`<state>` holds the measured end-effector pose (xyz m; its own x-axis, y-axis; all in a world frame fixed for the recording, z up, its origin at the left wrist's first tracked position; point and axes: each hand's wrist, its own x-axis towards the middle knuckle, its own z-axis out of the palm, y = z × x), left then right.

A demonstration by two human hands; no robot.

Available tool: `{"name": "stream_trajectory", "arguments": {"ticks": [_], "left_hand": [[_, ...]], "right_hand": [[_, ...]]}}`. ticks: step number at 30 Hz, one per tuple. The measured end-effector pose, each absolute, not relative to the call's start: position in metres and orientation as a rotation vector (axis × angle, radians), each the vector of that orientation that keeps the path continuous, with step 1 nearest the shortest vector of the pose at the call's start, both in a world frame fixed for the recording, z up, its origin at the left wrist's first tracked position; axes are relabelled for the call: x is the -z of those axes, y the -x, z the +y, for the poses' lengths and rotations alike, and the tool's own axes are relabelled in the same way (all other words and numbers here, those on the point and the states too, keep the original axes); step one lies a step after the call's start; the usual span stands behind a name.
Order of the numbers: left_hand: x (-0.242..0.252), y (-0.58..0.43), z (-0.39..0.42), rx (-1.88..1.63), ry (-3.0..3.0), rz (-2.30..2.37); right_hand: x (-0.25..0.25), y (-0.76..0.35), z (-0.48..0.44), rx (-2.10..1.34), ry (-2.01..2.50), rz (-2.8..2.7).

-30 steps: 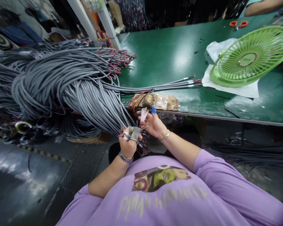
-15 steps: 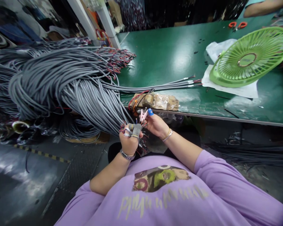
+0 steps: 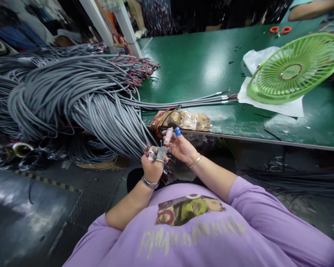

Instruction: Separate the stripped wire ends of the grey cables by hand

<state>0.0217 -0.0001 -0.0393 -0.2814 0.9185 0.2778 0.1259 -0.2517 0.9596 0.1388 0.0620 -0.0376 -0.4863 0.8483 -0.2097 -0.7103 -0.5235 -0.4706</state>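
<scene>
My left hand, with grey fabric covers on its fingers, is closed around the stripped end of a grey cable. Thin coloured wires stick out past its fingers towards the right. My right hand wears a blue cover on its thumb. It pinches a small pink clip shaped like a clothes peg, just above the wire ends. Its other fingertips are partly hidden behind the clip and wires, and I cannot tell whether the clip touches a wire.
A large heap of grey cables lies left, over the bench edge. On the green bench are a taped wooden block, several cables, a green fan and orange-handled scissors. Another person's arm shows at top right.
The pink clip, earlier showing two spread legs, now looks narrower, as if squeezed together or turned. My right hand has shifted very slightly left; my left hand stays nearly in place.
</scene>
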Motion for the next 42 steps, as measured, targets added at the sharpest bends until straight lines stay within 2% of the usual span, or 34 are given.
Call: {"name": "stream_trajectory", "arguments": {"ticks": [9, 20, 32, 42], "left_hand": [[0.026, -0.014, -0.016, -1.51, -1.519, 1.396], [0.026, -0.023, -0.001, -1.733, -1.311, 1.369], [0.036, -0.022, 0.0, -1.644, -1.289, 1.42], [0.026, -0.013, -0.014, -1.614, -1.427, 1.454]], "right_hand": [[0.041, -0.156, 0.067, -2.231, 0.51, -0.558], [0.041, -0.146, 0.063, -2.035, 0.581, -0.564], [0.037, -0.137, 0.063, -2.005, 0.589, -0.411], [0.037, -0.15, 0.06, -2.224, 0.581, -0.494]]}}
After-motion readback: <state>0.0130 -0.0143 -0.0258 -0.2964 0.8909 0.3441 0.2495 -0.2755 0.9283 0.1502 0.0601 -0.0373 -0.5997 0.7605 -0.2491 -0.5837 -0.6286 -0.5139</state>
